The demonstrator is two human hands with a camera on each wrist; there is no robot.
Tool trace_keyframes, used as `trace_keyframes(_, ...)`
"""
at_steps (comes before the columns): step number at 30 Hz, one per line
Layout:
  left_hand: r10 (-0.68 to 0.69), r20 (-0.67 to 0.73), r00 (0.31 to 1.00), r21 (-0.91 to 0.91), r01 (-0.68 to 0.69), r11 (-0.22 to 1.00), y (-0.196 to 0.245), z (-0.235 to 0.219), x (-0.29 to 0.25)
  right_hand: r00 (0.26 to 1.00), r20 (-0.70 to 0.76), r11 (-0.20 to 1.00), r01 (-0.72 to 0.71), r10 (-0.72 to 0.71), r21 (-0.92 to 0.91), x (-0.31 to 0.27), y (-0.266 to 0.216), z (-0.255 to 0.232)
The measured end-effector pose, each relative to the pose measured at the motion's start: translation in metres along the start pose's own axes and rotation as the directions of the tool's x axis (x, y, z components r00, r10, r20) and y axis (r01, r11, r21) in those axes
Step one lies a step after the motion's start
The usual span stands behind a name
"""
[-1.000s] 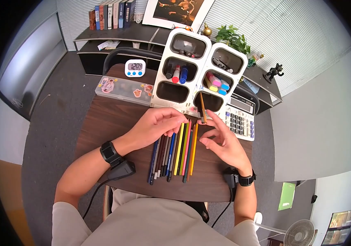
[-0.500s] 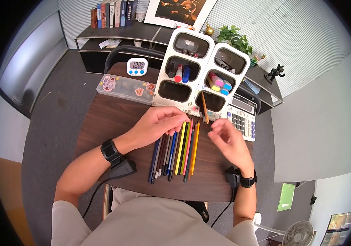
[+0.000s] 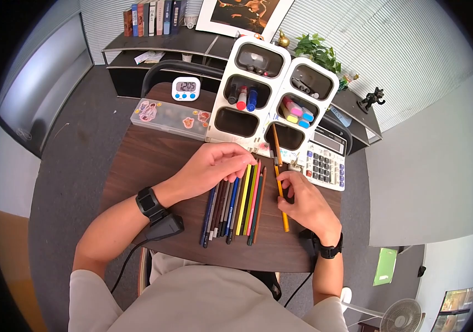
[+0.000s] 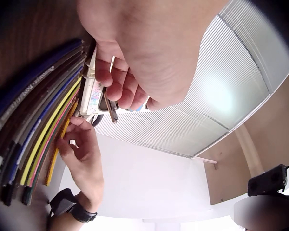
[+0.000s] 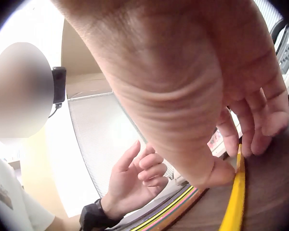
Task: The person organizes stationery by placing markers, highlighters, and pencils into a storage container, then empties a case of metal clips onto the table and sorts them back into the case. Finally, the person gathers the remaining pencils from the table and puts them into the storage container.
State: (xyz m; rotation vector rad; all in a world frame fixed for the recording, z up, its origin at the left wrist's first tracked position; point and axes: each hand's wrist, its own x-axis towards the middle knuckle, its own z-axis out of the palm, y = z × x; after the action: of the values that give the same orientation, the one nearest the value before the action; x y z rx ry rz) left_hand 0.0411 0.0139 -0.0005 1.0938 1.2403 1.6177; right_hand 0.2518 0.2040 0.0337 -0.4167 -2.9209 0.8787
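My right hand (image 3: 307,205) pinches a yellow pencil (image 3: 285,222) between thumb and fingers, at the right of a row of colored pencils (image 3: 240,207). In the right wrist view the yellow pencil (image 5: 235,199) lies along the dark tabletop with its tip by my fingers. My left hand (image 3: 217,166) hovers over the upper ends of the row, fingers loosely curled and nothing in them. Past my hands stands a white desk organizer (image 3: 247,145) with several compartments. A brown pencil (image 3: 276,135) leans in its lower right compartment.
Markers (image 3: 242,98) and highlighters (image 3: 297,113) fill the organizer's middle compartments. A white calculator (image 3: 326,163) lies to its right. On the left are a sticker-covered pencil case (image 3: 171,120) and a digital timer (image 3: 186,88). The tabletop (image 3: 137,155) ends close to my body.
My right hand came away from the leaning brown pencil, moved down, and took the yellow pencil from the row's right end, shifting it rightward. The left hand has stayed nearly still.
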Motion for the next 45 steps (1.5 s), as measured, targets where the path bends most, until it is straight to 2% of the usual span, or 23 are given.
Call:
trace_keyframes(2,0.003,0.003,1.000,0.008,-0.003,1.000,0.000,0.000,0.000,0.990,-0.003,0.990,-0.139,0.139,-0.019,0.000,0.004,-0.001)
trace_keyframes(5,-0.013,0.016,1.000,-0.002,0.013,1.000,-0.001,0.000,0.000,0.996,-0.026,0.993,-0.086,0.084,-0.081,-0.001,0.008,-0.001)
trace_keyframes(9,-0.011,-0.002,1.000,-0.009,0.011,1.000,0.001,0.004,0.001,0.999,0.000,0.998,-0.048,0.048,-0.044,-0.001,-0.007,-0.010)
trace_keyframes(11,-0.024,-0.055,0.998,-0.006,0.024,1.000,0.004,0.008,-0.001,0.991,0.076,0.979,-0.119,0.108,0.164,-0.001,-0.018,-0.016)
trace_keyframes(12,-0.025,-0.056,0.998,-0.006,0.025,1.000,0.003,0.008,-0.001,0.991,0.077,0.979,-0.120,0.108,0.164,-0.002,-0.021,-0.017)
trace_keyframes(14,-0.023,-0.044,0.999,0.006,0.024,1.000,0.000,0.009,-0.001,0.987,0.149,0.934,-0.102,0.053,0.343,-0.004,-0.025,-0.018)
trace_keyframes(15,-0.024,-0.043,0.999,0.005,0.024,1.000,-0.001,0.008,0.000,0.993,0.109,0.935,0.010,-0.052,0.355,-0.004,-0.019,-0.012)
trace_keyframes(17,-0.092,0.052,0.994,-0.003,0.092,0.996,-0.002,0.004,0.000,0.990,0.121,0.924,0.023,-0.074,0.381,-0.004,-0.019,-0.007)
trace_keyframes(18,-0.091,0.053,0.994,-0.003,0.092,0.996,-0.002,0.002,0.000,0.986,0.133,0.913,0.035,-0.098,0.407,-0.004,-0.021,-0.006)
trace_keyframes(19,-0.086,0.080,0.993,-0.040,0.089,0.995,-0.003,0.000,-0.001,0.975,0.217,0.913,-0.047,-0.045,0.404,-0.004,-0.025,-0.012)
trace_keyframes(23,-0.061,0.104,0.993,-0.124,0.074,0.990,-0.002,-0.003,0.000,0.977,0.191,0.899,0.001,-0.095,0.439,-0.005,-0.020,-0.007)
trace_keyframes(25,-0.068,0.078,0.995,-0.158,0.080,0.984,-0.003,-0.005,0.001,0.972,0.191,0.821,0.000,-0.133,0.571,-0.005,-0.019,-0.007)
trace_keyframes(26,-0.077,0.053,0.996,-0.193,0.085,0.977,-0.003,-0.006,0.001,0.972,0.192,0.821,0.000,-0.133,0.571,-0.006,-0.022,-0.010)
trace_keyframes(27,-0.077,0.053,0.996,-0.193,0.085,0.977,-0.004,-0.008,0.002,0.969,0.217,0.782,-0.043,-0.119,0.622,-0.008,-0.028,-0.016)
trace_keyframes(29,-0.083,-0.020,0.996,-0.333,0.071,0.940,-0.007,-0.012,0.004,0.952,0.284,0.696,-0.129,-0.113,0.707,-0.011,-0.028,-0.022)
trace_keyframes(30,-0.083,-0.022,0.996,-0.334,0.071,0.940,-0.008,-0.013,0.005,0.952,0.285,0.696,-0.129,-0.113,0.707,-0.012,-0.025,-0.021)
trace_keyframes(32,-0.056,-0.065,0.996,-0.302,0.034,0.953,-0.008,-0.013,0.006,0.945,0.274,0.602,-0.115,-0.179,0.791,-0.013,-0.020,-0.018)
trace_keyframes(36,-0.101,0.020,0.995,-0.370,0.101,0.924,0.002,-0.004,0.000,0.949,0.242,0.564,-0.089,-0.203,0.821,-0.010,-0.019,-0.007)
trace_keyframes(38,-0.160,0.156,0.975,-0.268,0.198,0.943,0.003,-0.002,-0.002,0.951,0.246,0.582,-0.095,-0.186,0.808,-0.008,-0.021,-0.004)
trace_keyframes(39,-0.164,0.171,0.972,-0.215,0.199,0.956,0.000,-0.002,-0.002,0.952,0.245,0.582,-0.095,-0.185,0.808,-0.008,-0.021,-0.003)
trace_keyframes(43,-0.184,0.092,0.979,-0.275,0.202,0.940,0.000,-0.005,0.000,0.953,0.230,0.620,-0.059,-0.200,0.782,-0.009,-0.024,-0.010)
trace_keyframes(45,-0.155,0.015,0.988,-0.406,0.148,0.902,-0.004,-0.013,0.003,0.949,0.225,0.626,-0.038,-0.223,0.779,-0.011,-0.021,-0.017)
